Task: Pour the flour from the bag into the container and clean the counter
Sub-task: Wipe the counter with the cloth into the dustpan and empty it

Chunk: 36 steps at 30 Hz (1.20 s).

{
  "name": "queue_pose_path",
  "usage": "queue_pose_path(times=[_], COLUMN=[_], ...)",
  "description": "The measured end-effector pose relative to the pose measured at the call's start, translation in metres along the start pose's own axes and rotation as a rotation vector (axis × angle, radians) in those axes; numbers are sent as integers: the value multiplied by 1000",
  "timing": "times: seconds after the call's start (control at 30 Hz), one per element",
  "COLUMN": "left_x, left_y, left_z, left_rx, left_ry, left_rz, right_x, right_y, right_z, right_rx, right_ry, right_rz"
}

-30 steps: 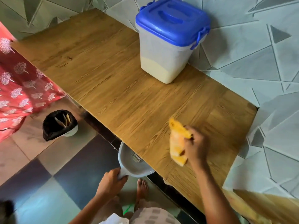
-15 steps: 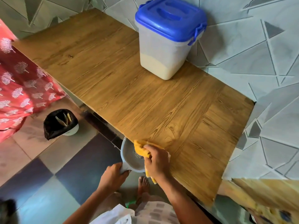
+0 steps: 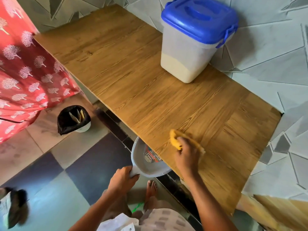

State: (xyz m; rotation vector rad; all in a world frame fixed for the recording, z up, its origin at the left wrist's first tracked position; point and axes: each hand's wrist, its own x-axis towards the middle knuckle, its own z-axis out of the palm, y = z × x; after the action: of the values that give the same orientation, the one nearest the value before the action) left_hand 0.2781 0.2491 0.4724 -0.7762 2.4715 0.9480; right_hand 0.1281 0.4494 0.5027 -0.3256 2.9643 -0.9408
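I see the counter (image 3: 133, 77) as my landmark: the container (image 3: 188, 52) stands on its far side by the wall, the cloth (image 3: 175, 139) lies on its near edge, the dustpan (image 3: 146, 165) sits just below that edge, and the bin (image 3: 73, 120) stands on the floor to its left.

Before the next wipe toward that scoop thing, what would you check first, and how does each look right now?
1. Left hand grips dustpan: ok.
2. Dustpan mouth tucked under counter edge: ok.
3. Right hand holds yellow cloth on the counter: ok.
4. Container lid shut, clear of the wiping path: ok.
5. Flour left on the counter: cannot tell.
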Motion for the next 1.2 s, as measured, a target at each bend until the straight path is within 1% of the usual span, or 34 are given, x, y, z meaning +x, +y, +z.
queue_pose_path(times=[0.07,0.1,0.17,0.2,0.27,0.37,0.5,0.57,0.77,0.93,1.07,1.2], left_x=[2,3,6,8,15,31,60,78,132,183,236,313], left_y=[-9,-14,-25,-31,-45,-78,-127,-151,-229,-294,-353,-419], left_z=[-4,-8,-15,-19,-33,-62,-113,-137,-223,-278,-308,-315], left_rx=[-4,-8,-20,-21,-10,-77,-155,-159,-212,-350,-430,-450], left_ry=[-7,-8,4,15,43,40,71,79,119,140,147,150], left_rz=[-15,-23,-44,-55,-77,-120,-191,-222,-276,-368,-447,-513], right_x=[-12,-18,-22,-22,-18,1,36,51,95,120,144,187], right_y=[-33,-47,-73,-85,-106,-144,-210,-241,-328,-376,-413,-441], right_z=[20,29,42,47,55,72,108,130,218,292,356,441], right_rx=[85,139,318,402,523,603,685,685,615,647,643,625], right_ry=[-176,-263,-376,-391,-370,-314,-315,-328,-282,-266,-301,-380], right_rz=[-132,-168,-133,-79,5,41,65,58,83,144,173,195])
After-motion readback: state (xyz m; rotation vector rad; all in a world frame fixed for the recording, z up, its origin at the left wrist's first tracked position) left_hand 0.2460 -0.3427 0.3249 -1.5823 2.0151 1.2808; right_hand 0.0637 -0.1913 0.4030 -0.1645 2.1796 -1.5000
